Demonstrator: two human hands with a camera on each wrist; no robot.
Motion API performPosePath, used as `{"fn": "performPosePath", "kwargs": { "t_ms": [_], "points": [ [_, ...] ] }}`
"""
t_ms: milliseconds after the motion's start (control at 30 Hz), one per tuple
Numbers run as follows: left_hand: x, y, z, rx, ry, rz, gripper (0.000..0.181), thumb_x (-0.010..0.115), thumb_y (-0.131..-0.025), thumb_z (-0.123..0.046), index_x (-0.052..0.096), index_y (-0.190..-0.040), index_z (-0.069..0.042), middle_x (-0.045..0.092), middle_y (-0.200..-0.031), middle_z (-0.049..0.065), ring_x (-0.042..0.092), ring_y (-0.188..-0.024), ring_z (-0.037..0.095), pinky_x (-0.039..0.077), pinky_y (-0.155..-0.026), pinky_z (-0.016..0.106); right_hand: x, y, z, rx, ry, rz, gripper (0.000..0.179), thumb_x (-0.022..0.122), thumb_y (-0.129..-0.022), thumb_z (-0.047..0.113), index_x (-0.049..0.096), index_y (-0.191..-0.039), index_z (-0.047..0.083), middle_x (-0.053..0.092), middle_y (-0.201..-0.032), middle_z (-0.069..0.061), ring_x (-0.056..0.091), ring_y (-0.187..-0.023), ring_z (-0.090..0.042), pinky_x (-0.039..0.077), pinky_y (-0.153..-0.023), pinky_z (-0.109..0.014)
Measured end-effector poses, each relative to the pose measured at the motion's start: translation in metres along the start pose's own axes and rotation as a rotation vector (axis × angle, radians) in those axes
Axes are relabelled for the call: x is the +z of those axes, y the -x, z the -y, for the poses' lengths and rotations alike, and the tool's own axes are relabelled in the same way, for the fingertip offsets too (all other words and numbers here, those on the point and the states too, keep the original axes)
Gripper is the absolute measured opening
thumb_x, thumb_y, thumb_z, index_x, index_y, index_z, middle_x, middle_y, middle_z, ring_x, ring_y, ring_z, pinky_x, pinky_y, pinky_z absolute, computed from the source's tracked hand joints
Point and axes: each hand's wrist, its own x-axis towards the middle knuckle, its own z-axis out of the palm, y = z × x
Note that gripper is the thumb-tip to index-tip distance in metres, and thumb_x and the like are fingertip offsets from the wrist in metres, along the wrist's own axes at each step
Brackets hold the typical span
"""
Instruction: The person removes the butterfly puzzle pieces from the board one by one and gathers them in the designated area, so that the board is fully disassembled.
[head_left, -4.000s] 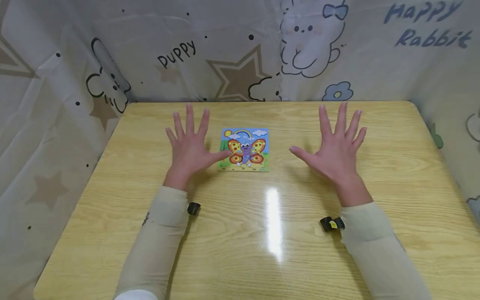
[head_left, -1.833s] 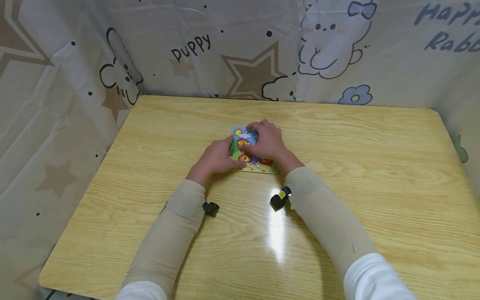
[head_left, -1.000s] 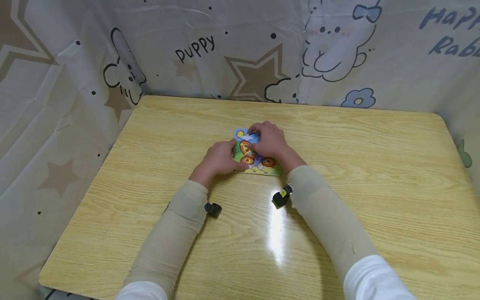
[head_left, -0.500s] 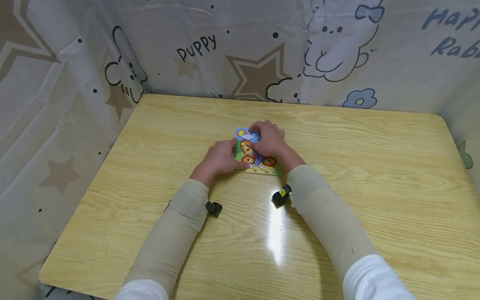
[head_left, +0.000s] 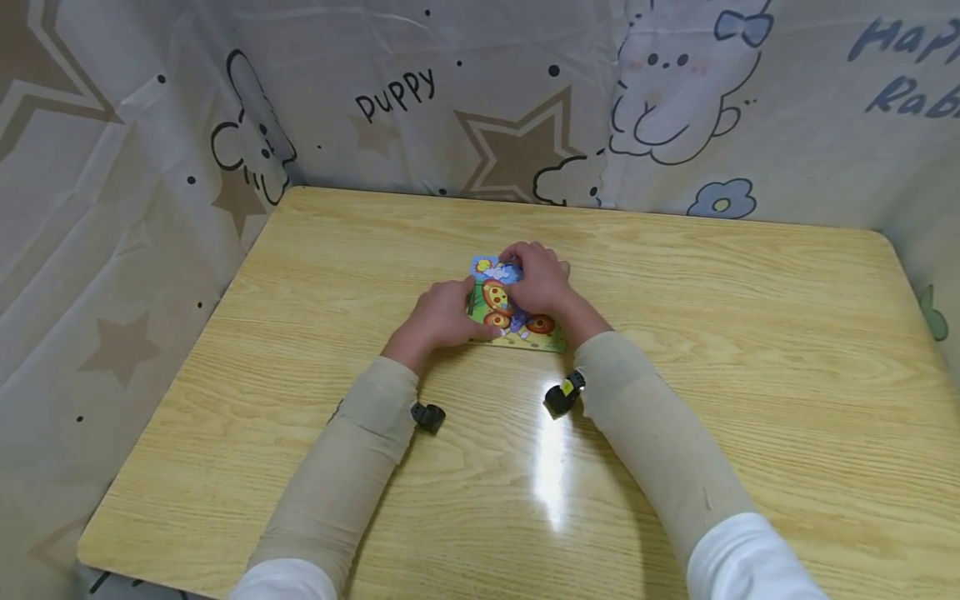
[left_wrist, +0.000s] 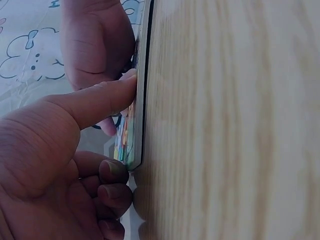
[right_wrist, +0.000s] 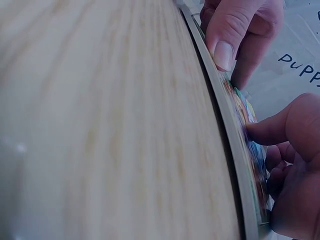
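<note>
Butterfly board [head_left: 517, 322]: flat on the table [head_left: 750, 375], between the two hands and nearer the table's far edge than its near one.
Left hand [head_left: 442, 315]: at the board's left side, partly closed, holding that edge; in its wrist view the thumb [left_wrist: 100, 102] rests on the top face and bent fingers [left_wrist: 115, 196] touch the rim.
Right hand [head_left: 542, 282]: over the board's upper right, fingers bent, the thumb [right_wrist: 270, 129] touching the picture; whether anything is pinched between them, I cannot tell.
Hidden part: the right hand covers much of the board's upper right, the left hand some of its left edge.
Picture in sight: sun at the board's upper left corner, with cloud, one upper wing, two lower wings and a purple body.
Wrist cameras: two black units, the left one [head_left: 428, 417] below the board and to its left, the right one [head_left: 562, 396] just below its right corner.
Sleeves: beige, the left [head_left: 352, 442] and right [head_left: 660, 433] both slanting toward the board from below, ending in white fabric.
Glare: a bright streak [head_left: 551, 467] below the board.
Curtain [head_left: 517, 142]: beyond the board, printed with stars, animals, a flower and "puppy".
</note>
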Motion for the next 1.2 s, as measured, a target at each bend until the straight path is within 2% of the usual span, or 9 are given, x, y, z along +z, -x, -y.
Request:
{"fn": "performPosePath", "kwargs": {
  "t_ms": [400, 600, 833, 1033, 1200],
  "points": [
    [-0.0001, -0.0009, -0.0002, 0.002, 0.005, -0.004, 0.100, 0.083, -0.080, -0.045, 0.035, -0.154, 0.002, 0.054, -0.141, 0.018, 0.049, -0.127, 0.031, 0.039, -0.106, 0.043, -0.0022, 0.0033, 0.0036, -0.001, -0.051, -0.016, 0.043, 0.066, -0.086, 0.008, 0.058, -0.127, 0.012, 0.053, -0.117, -0.009, 0.044, -0.107, -0.029, 0.024, -0.091, -0.049],
    [-0.0009, -0.0008, 0.0016, 0.021, -0.007, -0.015, 0.099, 0.083, -0.080, -0.045, 0.036, -0.152, 0.003, 0.055, -0.138, 0.019, 0.051, -0.125, 0.032, 0.040, -0.104, 0.042, -0.0003, 0.0036, 0.0017, -0.017, -0.071, -0.050, 0.037, 0.067, -0.083, 0.005, 0.059, -0.118, 0.013, 0.053, -0.115, -0.008, 0.045, -0.105, -0.029, 0.024, -0.091, -0.049],
    [-0.0014, 0.0011, 0.0000, 0.006, 0.007, -0.004, 0.099, 0.083, -0.081, -0.044, 0.034, -0.154, 0.003, 0.051, -0.144, 0.020, 0.047, -0.130, 0.032, 0.038, -0.107, 0.042, 0.0011, 0.0025, -0.0024, -0.017, -0.066, -0.055, 0.047, 0.071, -0.083, 0.013, 0.061, -0.130, 0.013, 0.054, -0.116, -0.007, 0.047, -0.109, -0.027, 0.026, -0.093, -0.049],
    [-0.0004, 0.0010, -0.0001, -0.002, 0.030, -0.004, 0.100, 0.084, -0.081, -0.043, 0.033, -0.154, 0.002, 0.049, -0.146, 0.019, 0.046, -0.132, 0.032, 0.037, -0.108, 0.042, 0.0008, 0.0022, -0.0027, -0.028, -0.007, -0.033, 0.051, 0.077, -0.083, 0.027, 0.064, -0.130, 0.012, 0.055, -0.122, -0.008, 0.047, -0.112, -0.027, 0.026, -0.094, -0.050],
    [0.0001, 0.0008, -0.0001, -0.006, 0.035, -0.002, 0.100, 0.083, -0.081, -0.043, 0.033, -0.154, 0.002, 0.048, -0.147, 0.019, 0.045, -0.133, 0.032, 0.037, -0.108, 0.042, 0.0019, 0.0008, -0.0034, -0.025, -0.007, -0.033, 0.051, 0.080, -0.085, 0.033, 0.064, -0.129, 0.012, 0.056, -0.119, -0.006, 0.048, -0.110, -0.025, 0.027, -0.093, -0.049]
  ]
}}
